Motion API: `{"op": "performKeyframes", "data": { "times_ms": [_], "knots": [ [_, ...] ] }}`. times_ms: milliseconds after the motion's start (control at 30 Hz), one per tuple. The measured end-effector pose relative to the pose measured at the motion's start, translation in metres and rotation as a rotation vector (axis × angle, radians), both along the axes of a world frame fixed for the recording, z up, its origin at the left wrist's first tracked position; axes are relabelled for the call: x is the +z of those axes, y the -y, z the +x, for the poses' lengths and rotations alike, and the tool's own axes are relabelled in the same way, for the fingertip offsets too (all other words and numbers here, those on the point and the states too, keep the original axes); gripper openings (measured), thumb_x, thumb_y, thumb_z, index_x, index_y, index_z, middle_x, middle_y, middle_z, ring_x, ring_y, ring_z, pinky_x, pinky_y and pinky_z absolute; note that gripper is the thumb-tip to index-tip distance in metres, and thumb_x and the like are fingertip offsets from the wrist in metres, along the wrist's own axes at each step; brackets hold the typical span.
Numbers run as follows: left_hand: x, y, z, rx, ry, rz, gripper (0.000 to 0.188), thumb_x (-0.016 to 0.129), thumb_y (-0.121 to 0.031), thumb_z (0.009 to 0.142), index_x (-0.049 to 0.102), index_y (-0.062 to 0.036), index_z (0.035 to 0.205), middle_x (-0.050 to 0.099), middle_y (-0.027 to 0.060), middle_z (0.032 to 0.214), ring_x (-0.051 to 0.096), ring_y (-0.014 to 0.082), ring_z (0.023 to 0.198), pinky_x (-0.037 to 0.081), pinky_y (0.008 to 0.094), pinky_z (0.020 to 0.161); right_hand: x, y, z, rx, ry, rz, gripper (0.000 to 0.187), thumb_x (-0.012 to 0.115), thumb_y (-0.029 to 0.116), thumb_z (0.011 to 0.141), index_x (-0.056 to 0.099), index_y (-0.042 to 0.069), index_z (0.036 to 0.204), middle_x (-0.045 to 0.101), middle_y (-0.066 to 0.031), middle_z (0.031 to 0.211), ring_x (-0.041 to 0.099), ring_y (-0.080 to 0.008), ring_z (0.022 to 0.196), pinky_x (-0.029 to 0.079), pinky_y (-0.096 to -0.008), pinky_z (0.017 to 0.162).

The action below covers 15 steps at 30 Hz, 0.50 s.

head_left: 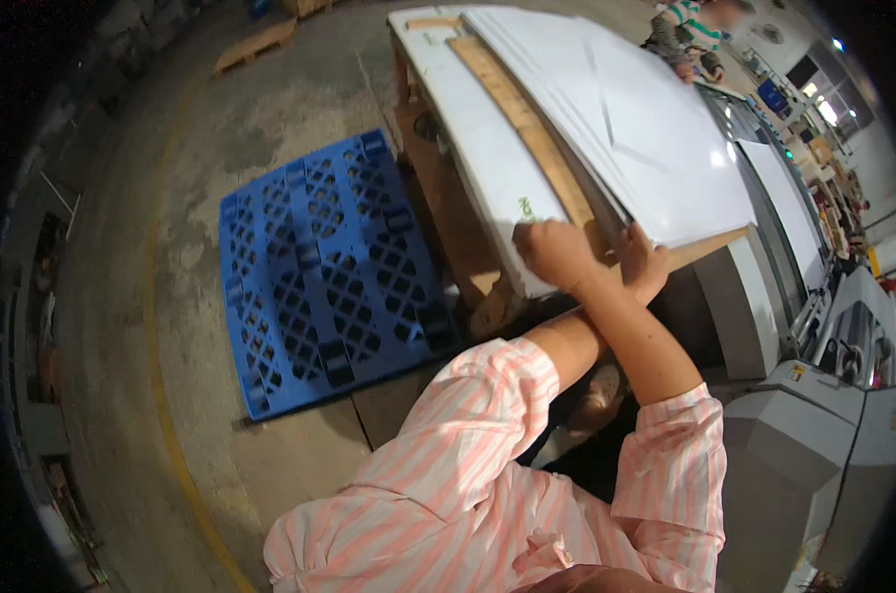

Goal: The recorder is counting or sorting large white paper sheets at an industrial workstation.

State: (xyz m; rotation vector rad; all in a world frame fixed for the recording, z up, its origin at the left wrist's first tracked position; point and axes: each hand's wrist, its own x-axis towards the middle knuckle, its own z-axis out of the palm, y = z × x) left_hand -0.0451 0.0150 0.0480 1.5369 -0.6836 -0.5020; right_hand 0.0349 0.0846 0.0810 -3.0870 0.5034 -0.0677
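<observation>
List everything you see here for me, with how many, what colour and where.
Large thin flat sheets: several, white, stacked on the table
Long table with a smooth top: one, white, upper middle
Long flat wooden strip: one, tan, beside the sheets
Latticed plastic pallet: one, blue, floor left of the table
Wooden pallet: one, light brown, upper-left floor
Painted floor line: one, yellow, left
Boxy machine: one, grey, right
Co-worker: one, green-and-white top, top right
Background clutter: too dim to count
Striped sleeves: two, pink-and-white, lower middle
Left hand: one, bare, at the sheets' near corner
Right hand: one, bare, at the table's near end
</observation>
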Motion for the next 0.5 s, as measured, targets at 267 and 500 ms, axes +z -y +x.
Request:
{"op": "performKeyframes", "data": {
  "times_ms": [267,500],
  "knots": [
    [0.024,-0.003,-0.013,0.085,-0.136,-0.043,0.04,0.049,-0.011,0.074,0.031,0.008,0.104,0.036,0.0272,0.105,0.04,0.0423,0.098,0.038,0.048,0.08,0.015,-0.013,-0.014,0.247,-0.344,0.788,0.02,0.05,0.014,0.077,0.059,0.003,0.092,0.059,-0.0214,0.079,0.057,-0.036,0.075,0.046,-0.0401,0.067],
    [0.022,-0.006,-0.016,0.016,-0.147,-0.073,0.038,0.05,-0.008,0.072,0.034,0.0092,0.102,0.038,0.0294,0.104,0.041,0.0441,0.098,0.037,0.0461,0.083,0.01,-0.01,-0.018,0.176,-0.381,0.3,0.027,0.048,0.007,0.075,0.057,0.002,0.099,0.06,-0.0196,0.075,0.059,-0.0323,0.071,0.046,-0.0386,0.067]
  ]
}}
